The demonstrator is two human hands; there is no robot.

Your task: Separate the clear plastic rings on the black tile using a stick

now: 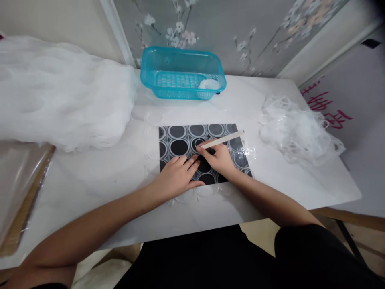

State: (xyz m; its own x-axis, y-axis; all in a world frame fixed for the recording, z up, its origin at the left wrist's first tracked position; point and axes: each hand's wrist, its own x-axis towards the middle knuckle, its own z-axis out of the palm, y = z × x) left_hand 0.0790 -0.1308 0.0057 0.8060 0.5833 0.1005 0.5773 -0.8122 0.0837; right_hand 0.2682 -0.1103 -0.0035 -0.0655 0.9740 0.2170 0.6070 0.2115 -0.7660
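A dark sheet (205, 165) printed with rows of pale-ringed circles lies flat at the centre of a white table (102, 172), with clear film showing around its edges. The left hand (176, 176) rests palm down over the sheet's seven-o'clock edge, fingers loosely spread and holding nothing. The right hand (221, 158), at about three o'clock on the sheet, pinches a slim pale stick (222, 140) between thumb and fingers; its inner end is near the left fingertips and its outer end points to two o'clock. Just beyond the sheet, near twelve o'clock, stands a blue plastic basket (171, 94) with something white (209, 84) in its right corner. A tangle of clear plastic scraps (297, 128) lies at two to three o'clock. A large, cloudy white heap (60, 92) fills ten o'clock, and a plastic-covered wooden board (24, 212) lies at eight. Behind the basket is a grey panel (216, 36) with painted blossoms.
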